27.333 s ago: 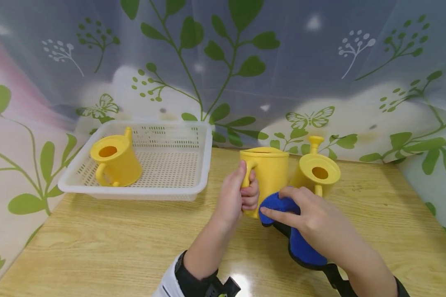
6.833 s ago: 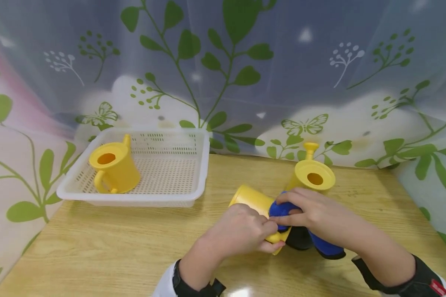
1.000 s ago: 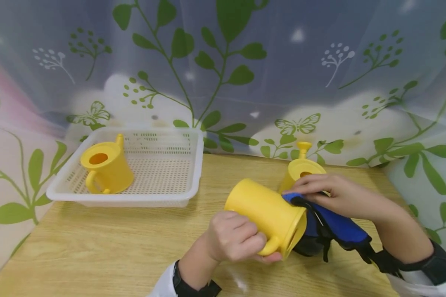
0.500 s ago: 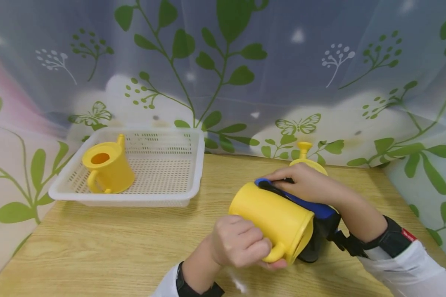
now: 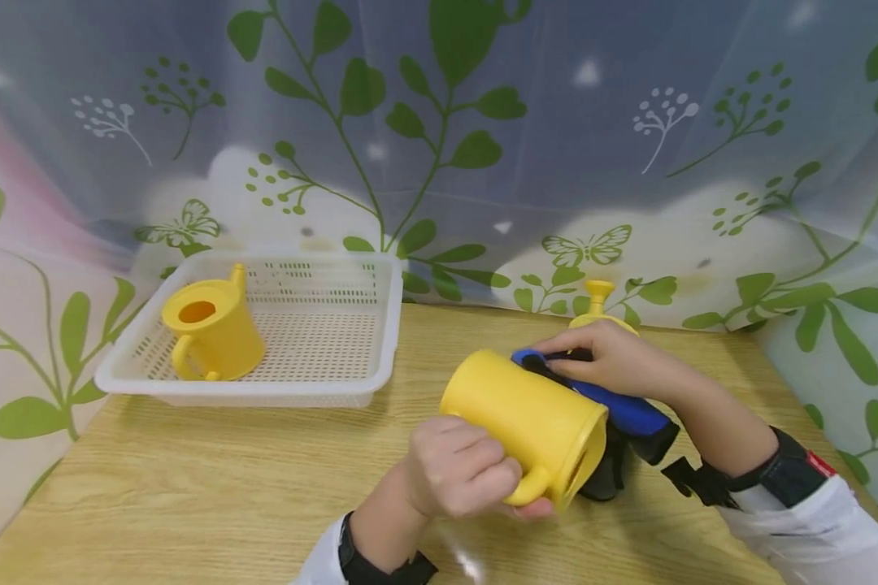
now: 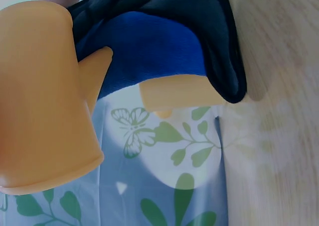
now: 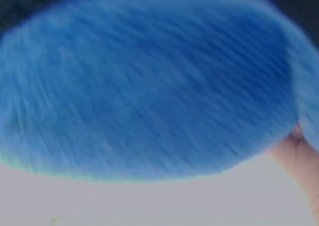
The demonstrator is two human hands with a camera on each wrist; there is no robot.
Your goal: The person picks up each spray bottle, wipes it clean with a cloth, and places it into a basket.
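My left hand [image 5: 461, 467] grips the handle of a yellow watering can [image 5: 523, 410], which is tipped over so that its rim points toward the lower right. On the can's far side my right hand [image 5: 610, 357] pinches a blue cloth with black edging [image 5: 622, 406], whose rest hangs down past the rim. The can [image 6: 40, 96], its spout and the draped cloth [image 6: 144, 47] show in the left wrist view. Blue fabric [image 7: 149, 86] fills most of the right wrist view. Behind my right hand stands a second yellow watering can [image 5: 597, 302], mostly hidden.
A white perforated basket [image 5: 245, 390] stands at the left on the wooden table [image 5: 249, 487], with a third yellow watering can [image 5: 223, 329] in its left part. Behind the table hangs a leaf-patterned curtain [image 5: 300, 187].
Over the last second my right hand has slid the cloth left from near the rim toward the can's base, then slightly back. Much earlier the can was upright; my left hand keeps its handle.
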